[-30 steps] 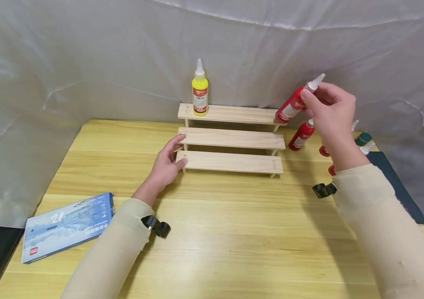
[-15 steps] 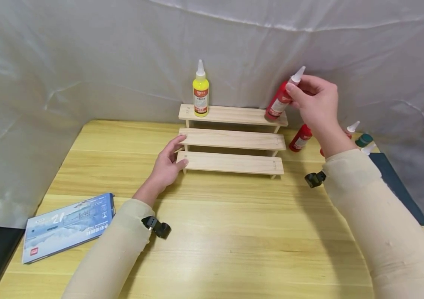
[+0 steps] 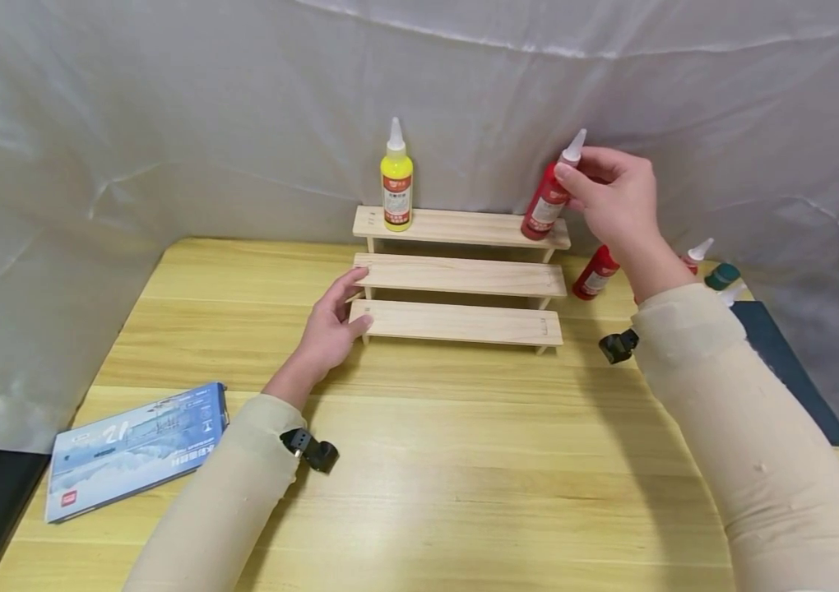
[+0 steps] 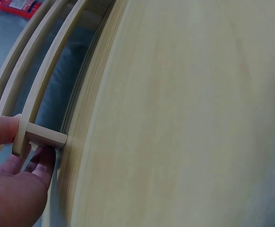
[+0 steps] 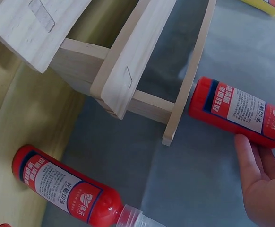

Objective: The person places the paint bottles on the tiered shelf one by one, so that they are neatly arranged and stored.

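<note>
A three-step wooden display stand [image 3: 456, 321] stands on the table near the back cloth. My left hand [image 3: 325, 333] grips its left end, and in the left wrist view the thumb and fingers hold the lowest step's end. My right hand [image 3: 618, 197] pinches a red bottle [image 3: 544, 205] with a white pointed nozzle near its neck. Slightly tilted, that bottle has its base at the right end of the top step; whether it touches the wood I cannot tell. A yellow bottle [image 3: 396, 193] of the same shape stands upright on the top step's left end.
Another red bottle [image 5: 64, 189] stands right of the stand, with more bottles partly hidden behind my right forearm. A dark green round cap [image 3: 722, 276] and a dark flat board [image 3: 790, 370] lie at the right. A blue box [image 3: 134, 452] lies at the table's left.
My right hand has moved left with the red bottle, bringing its base over the top step's right end and tilting it more upright. My left hand stays on the stand.
</note>
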A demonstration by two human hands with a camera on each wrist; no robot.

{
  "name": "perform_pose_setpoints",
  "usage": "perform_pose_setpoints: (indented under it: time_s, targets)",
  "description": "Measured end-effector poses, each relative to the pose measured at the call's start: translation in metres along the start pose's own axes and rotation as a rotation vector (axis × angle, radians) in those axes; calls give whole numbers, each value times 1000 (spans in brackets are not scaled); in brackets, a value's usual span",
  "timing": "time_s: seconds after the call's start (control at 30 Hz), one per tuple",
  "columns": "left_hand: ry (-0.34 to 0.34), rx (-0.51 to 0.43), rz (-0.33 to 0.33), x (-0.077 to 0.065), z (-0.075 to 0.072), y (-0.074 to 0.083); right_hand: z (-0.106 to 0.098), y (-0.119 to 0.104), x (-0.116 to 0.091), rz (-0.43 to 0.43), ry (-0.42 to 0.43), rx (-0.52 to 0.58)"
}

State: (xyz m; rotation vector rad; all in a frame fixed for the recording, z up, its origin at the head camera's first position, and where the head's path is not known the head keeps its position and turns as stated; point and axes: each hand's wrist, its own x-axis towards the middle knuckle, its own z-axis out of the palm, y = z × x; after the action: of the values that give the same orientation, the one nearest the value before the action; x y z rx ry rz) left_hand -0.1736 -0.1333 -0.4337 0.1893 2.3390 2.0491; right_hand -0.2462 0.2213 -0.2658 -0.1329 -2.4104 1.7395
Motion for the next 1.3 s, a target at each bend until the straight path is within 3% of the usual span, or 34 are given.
perform_pose_setpoints:
  time_s: [0.53,1.3]
  targets:
    - [-4,0,10,-1,-3,2,6,-1,4,9,-9,-76]
    - [-13,1,24,-3,-5,2,11,4,2,-8,9,-73]
